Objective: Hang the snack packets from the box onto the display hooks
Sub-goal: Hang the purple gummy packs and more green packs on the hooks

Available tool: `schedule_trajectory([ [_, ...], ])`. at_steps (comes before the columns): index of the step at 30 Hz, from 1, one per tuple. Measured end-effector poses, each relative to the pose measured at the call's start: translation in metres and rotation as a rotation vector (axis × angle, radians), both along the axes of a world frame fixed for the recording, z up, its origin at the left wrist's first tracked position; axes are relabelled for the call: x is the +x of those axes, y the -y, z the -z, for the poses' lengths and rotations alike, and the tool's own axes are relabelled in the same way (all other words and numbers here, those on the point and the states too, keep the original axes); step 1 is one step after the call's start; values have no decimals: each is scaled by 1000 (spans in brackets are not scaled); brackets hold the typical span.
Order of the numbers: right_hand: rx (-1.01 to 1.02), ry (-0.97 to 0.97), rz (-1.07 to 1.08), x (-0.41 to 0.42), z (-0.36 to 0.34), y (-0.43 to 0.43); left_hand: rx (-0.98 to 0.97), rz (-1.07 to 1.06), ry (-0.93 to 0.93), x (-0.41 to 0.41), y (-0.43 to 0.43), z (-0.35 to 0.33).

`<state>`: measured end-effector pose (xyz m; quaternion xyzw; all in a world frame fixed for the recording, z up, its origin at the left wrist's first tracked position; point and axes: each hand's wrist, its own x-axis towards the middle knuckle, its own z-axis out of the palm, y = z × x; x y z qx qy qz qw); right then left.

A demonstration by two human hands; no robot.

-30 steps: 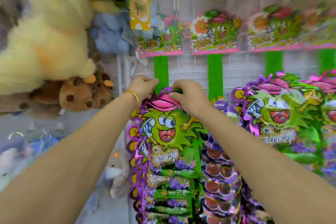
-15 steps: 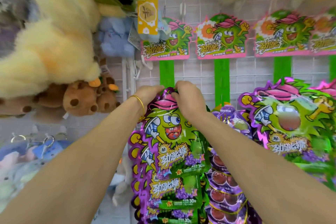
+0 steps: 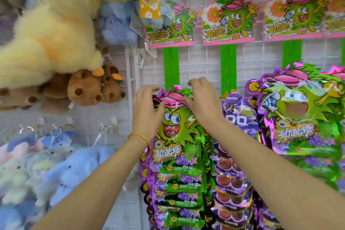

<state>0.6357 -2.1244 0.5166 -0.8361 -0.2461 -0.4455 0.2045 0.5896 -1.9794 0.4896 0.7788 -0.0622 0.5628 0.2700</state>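
Observation:
A green and purple snack packet (image 3: 175, 132) with a cartoon face hangs on the leftmost green display strip (image 3: 171, 67), at the top of a column of several like packets. My left hand (image 3: 146, 110) rests against the packet's upper left edge, fingers spread and apart from any grip. My right hand (image 3: 202, 102) hovers at the packet's upper right, fingers curled loosely with nothing in them. A second strip (image 3: 228, 67) carries purple packets (image 3: 237, 117). Further right hangs another green packet (image 3: 298, 110). The box is out of view.
A white wire grid wall (image 3: 203, 61) backs the strips, with pink header cards (image 3: 228, 20) on top. Plush toys crowd the left: a yellow one (image 3: 48, 43), brown ones (image 3: 84, 87) and blue ones (image 3: 74, 170) on key rings.
Both hands have let go of the packet's top and opened, and the packet now hangs on the strip. The view has shifted up and closer.

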Motion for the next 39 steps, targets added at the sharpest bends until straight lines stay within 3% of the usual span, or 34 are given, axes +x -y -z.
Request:
schedule_trajectory([
  [3, 136, 202, -95, -28, 40, 21, -6, 5, 105, -31, 18, 49],
  [6, 212, 33, -278, -62, 123, 42, -11, 110, -45, -63, 40, 136],
  [9, 90, -312, -328, -84, 247, 61, 38, 220, -409, -92, 56, 240],
  [12, -171, -886, -211, -97, 382, 82, -28, 274, -747, -116, 58, 327],
  [15, -348, -1323, -94, -107, 495, 98, -154, 229, -945, -125, 49, 376],
  [18, -422, -1565, -75, -121, 556, 101, -260, 177, -1077, -121, 40, 396],
  [23, -494, -1738, 34, -127, 608, 99, -294, 202, -1124, -114, 31, 408],
  [27, -484, -1737, 119, -128, 624, 98, -315, 196, -1130, -107, 30, 412],
  [31, -209, -1750, 110, -119, 629, 97, -323, 207, -1121, -103, 31, 415],
  [36, 199, -1825, -120, -106, 592, 105, -298, 224, -1133, -99, 31, 422],
  [39, 283, -1799, -266, -94, 545, 115, -249, 220, -1186, -100, 34, 421],
])
